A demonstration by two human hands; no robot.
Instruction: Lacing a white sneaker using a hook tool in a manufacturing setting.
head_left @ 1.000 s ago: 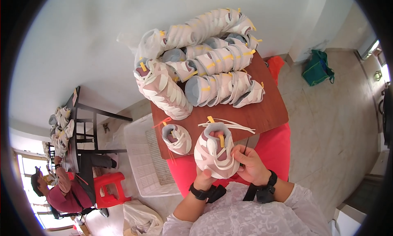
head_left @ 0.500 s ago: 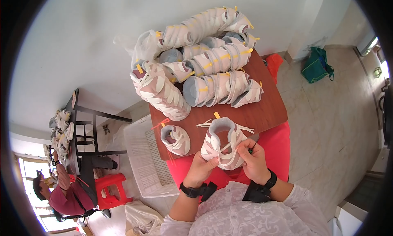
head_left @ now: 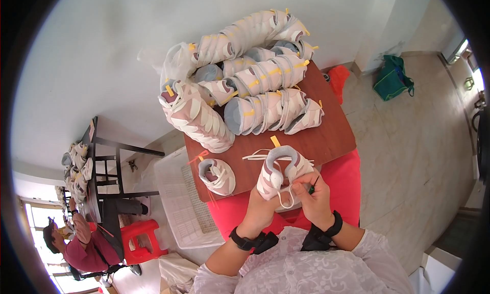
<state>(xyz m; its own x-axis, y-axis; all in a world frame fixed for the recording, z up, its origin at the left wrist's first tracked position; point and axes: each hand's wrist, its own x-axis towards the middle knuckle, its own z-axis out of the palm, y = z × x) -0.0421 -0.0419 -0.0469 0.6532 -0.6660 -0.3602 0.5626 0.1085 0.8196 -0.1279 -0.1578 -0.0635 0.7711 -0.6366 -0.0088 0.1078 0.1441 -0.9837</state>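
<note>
My left hand (head_left: 259,210) is closed round the left side of a white and pale pink shoe upper (head_left: 269,177) with a grey lining and a yellow heel tab. This upper is held at the near edge of the brown table, its heel turned away from me. My right hand (head_left: 317,205) pinches a thin dark tool with a green part (head_left: 312,189), at the upper's right side by the lacing. A loop of white lace (head_left: 289,199) hangs between my hands. Loose lace ends lie out to both sides. To the left stands another laced upper (head_left: 217,176) beside orange-red cord.
Nested rows of uppers (head_left: 265,72) cover the back of the table (head_left: 332,141). A white plastic crate (head_left: 178,217) sits on the floor at left. Farther left, a person (head_left: 94,240) sits near a red stool (head_left: 143,240) and a black table. A green bag (head_left: 392,80) lies at right.
The upper has tilted and shifted slightly right in my left hand. A lace loop now stands out below it, and the right hand's tool points more upward.
</note>
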